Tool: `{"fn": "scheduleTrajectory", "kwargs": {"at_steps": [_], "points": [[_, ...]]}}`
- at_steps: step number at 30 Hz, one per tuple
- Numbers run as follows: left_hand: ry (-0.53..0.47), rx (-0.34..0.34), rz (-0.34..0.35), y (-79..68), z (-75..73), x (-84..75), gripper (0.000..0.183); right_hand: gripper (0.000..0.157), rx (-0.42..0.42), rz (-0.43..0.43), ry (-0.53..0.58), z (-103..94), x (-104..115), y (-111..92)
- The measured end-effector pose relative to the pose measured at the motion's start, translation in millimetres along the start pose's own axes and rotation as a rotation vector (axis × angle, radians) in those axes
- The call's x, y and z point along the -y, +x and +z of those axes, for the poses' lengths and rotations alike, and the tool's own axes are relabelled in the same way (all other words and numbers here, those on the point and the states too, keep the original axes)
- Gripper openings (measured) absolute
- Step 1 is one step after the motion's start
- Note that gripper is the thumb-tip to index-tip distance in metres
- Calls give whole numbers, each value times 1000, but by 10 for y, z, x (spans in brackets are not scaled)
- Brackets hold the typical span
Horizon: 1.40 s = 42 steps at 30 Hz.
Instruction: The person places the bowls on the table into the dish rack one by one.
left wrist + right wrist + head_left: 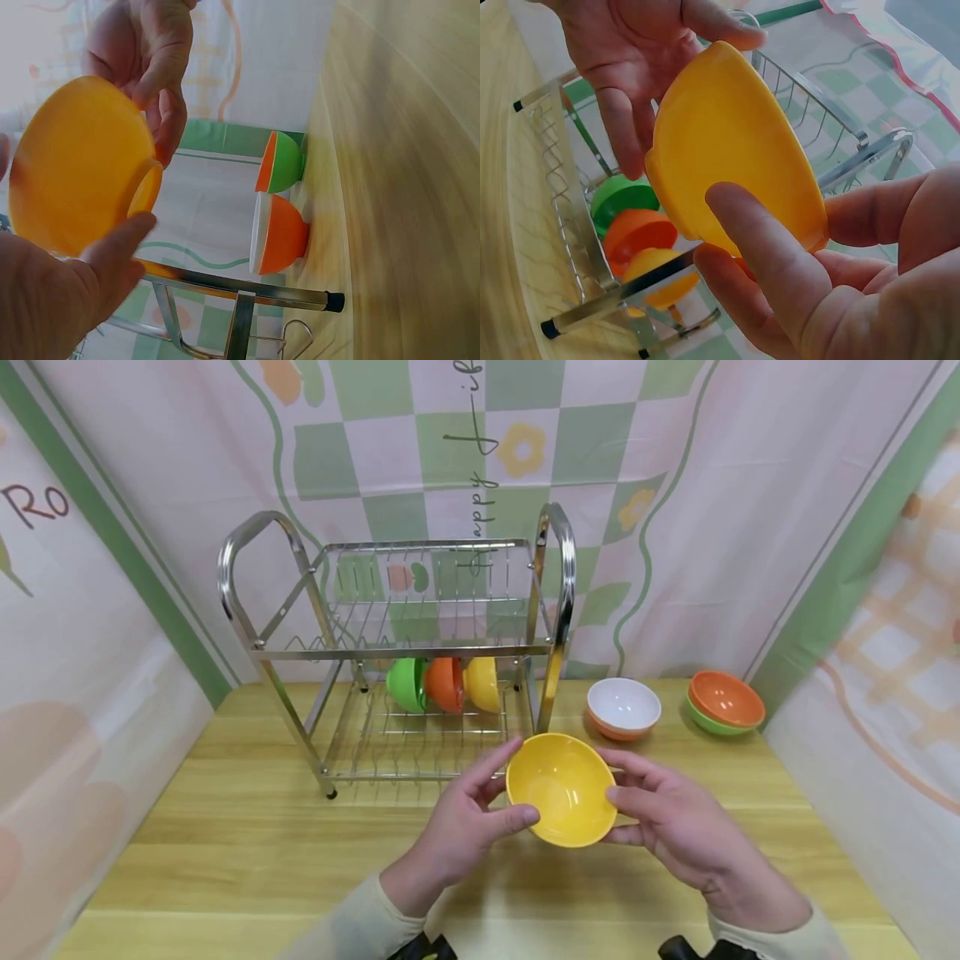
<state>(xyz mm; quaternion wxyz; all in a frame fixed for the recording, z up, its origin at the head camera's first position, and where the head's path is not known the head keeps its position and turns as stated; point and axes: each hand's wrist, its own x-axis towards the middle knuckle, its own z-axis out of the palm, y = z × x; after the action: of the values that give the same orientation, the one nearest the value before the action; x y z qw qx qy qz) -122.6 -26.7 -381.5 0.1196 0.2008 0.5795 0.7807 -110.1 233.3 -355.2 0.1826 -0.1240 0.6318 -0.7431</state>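
Note:
A yellow bowl [562, 789] is held up between both hands in front of the dish rack, its inside turned toward the head camera. The left hand [467, 827] has its thumb at the near left rim and its fingers along the outside. From the other side the right hand [686, 827] grips the bowl, thumb over the right rim. In the right wrist view, right fingers [761, 240] lie against the bowl's outer wall. On the rack's lower tier, a green bowl [406, 685], an orange bowl [444, 685] and a second yellow bowl [482, 685] stand on edge in a row.
The two-tier metal rack [405, 652] stands on the wooden table [225, 843]. Right of it, a white bowl [624, 703] sits in an orange one [618, 732]. Farther right, another orange bowl [727, 697] rests in a green bowl [720, 725]. Printed curtains [690, 527] enclose the table.

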Motion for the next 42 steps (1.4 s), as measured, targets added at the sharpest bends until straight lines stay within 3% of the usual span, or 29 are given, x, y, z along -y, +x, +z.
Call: {"fn": "scheduleTrajectory", "kwargs": {"at_steps": [6, 15, 30, 33, 38, 42], "points": [[1, -26, -26, -25, -28, 8, 73, 42, -3, 0, 3, 42, -1, 16], [-75, 58, -5, -56, -78, 13, 85, 45, -26, 18, 7, 83, 3, 19], [-51, 23, -42, -94, -154, 11, 78, 47, 47, -2, -4, 93, 11, 83], [-31, 5, -40, -127, -226, 5, 77, 53, -21, 2, -84, 93, 67, 128], [7, -63, -39, -206, -410, -52, 76, 62, -231, -16, -356, 45, 186, 242], [46, -137, -28, -264, -559, -128, 75, 73, -316, -38, -529, 7, 247, 369]]}}
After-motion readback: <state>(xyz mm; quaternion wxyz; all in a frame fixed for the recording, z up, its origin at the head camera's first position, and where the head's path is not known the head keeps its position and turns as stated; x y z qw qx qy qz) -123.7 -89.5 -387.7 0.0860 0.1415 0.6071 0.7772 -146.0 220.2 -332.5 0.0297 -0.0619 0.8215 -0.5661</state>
